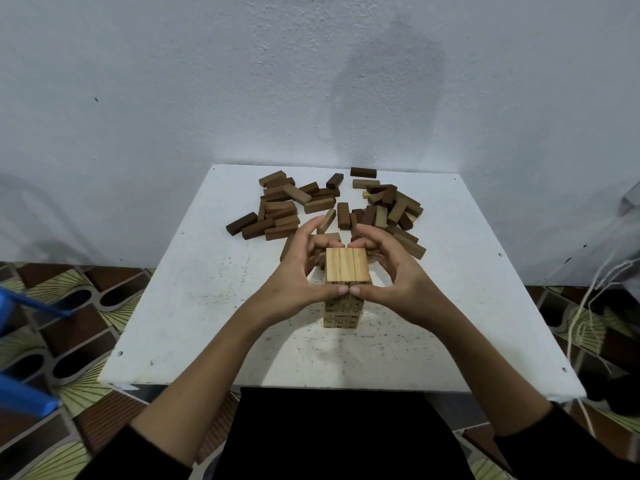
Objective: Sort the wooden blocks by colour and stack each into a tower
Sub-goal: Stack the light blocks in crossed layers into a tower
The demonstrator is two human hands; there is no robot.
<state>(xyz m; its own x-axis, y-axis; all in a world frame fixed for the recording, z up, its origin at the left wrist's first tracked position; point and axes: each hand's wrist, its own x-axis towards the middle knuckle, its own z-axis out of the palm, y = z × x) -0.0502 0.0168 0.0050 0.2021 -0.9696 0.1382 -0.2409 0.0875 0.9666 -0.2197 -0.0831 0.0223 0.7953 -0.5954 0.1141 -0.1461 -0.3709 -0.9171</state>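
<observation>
1. At the centre of the frame I see a light wood tower (346, 292) standing upright on the white table (194, 306), nearer the lower edge of the table than the wall.
2. Its top layer (347, 265) shows three pale blocks lying side by side, flush with one another.
3. My left hand (298, 271) curls round the left side of the tower's top, the thumb running along the near face and the fingers bent over the far side.
4. My right hand (398, 275) mirrors it on the right side, fingers curled round the far edge, thumb on the near face.
5. The two thumb tips touch each other at the middle of the near face, just below the top layer.
6. Both hands therefore hold the tower in a narrow cupped grip; I cannot tell how firmly they press.
7. In the upper half of the table, past the hands, lies a loose heap of brown blocks (284, 213), mid and dark shades mixed, some overlapping.
8. One dark block (363, 172) lies alone at the table's far edge, close to the wall (173, 81).
9. A blue plastic object (24, 396) shows at the left edge of the frame, over the patterned floor (79, 306).
</observation>
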